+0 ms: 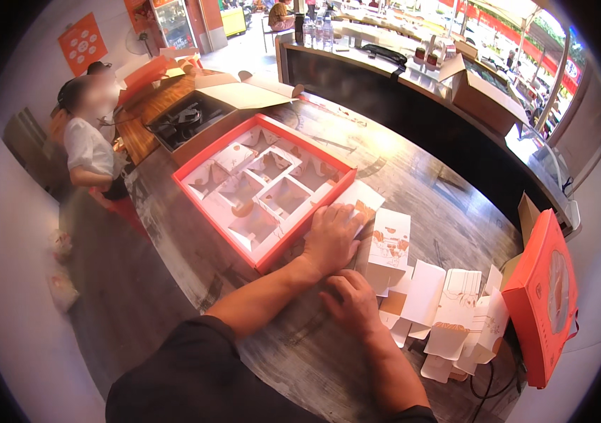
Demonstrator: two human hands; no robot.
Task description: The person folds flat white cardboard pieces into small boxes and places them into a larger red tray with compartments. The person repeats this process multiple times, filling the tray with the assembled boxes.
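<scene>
My left hand (331, 240) reaches across to the right side of a red-rimmed tray box (219, 243). Its fingers are bent over a small white carton with orange print (364, 197), partly hidden beneath them. My right hand (353, 302) is just below the left one, close to the tabletop. Its fingers are loosely curved with the thumb apart, and nothing shows in them. White dividers (283, 196) split the tray box into several compartments. A white printed carton (389, 240) stands right of my hands, beside several open, unfolded white cartons (456, 310).
A red lid with a round window (551, 299) leans upright at the right. Behind the tray box, an open brown cardboard box (187, 123) holds black items. A person in a white shirt (92, 151) stands at the left. Another cardboard box (487, 99) sits on the far counter (346, 56).
</scene>
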